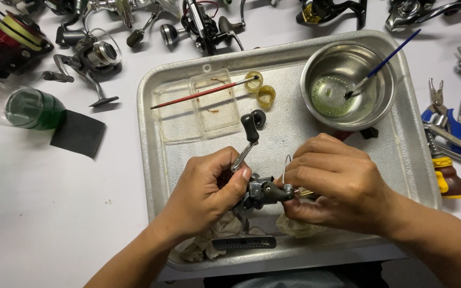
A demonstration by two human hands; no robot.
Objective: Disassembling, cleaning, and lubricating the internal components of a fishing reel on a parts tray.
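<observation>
Fishing reel [262, 191], dark grey with its crank handle pointing to 12 o'clock, sits over the metal tray [417, 176], gripped by the left hand [209, 194] and the right hand [331, 184], fingers closed on it. At 1 o'clock a steel bowl [315, 69] holds a blue brush [382, 64]; at 11 o'clock lies a red brush [198, 94].

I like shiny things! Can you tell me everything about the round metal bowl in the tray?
The metal bowl is round, shiny and silvery, like steel. It stands upright in the far right corner of the metal tray. A little clear, yellowish liquid sits at its bottom. A thin blue-handled brush leans on its rim, with the dark tip down in the liquid. Neither hand touches it.
</observation>
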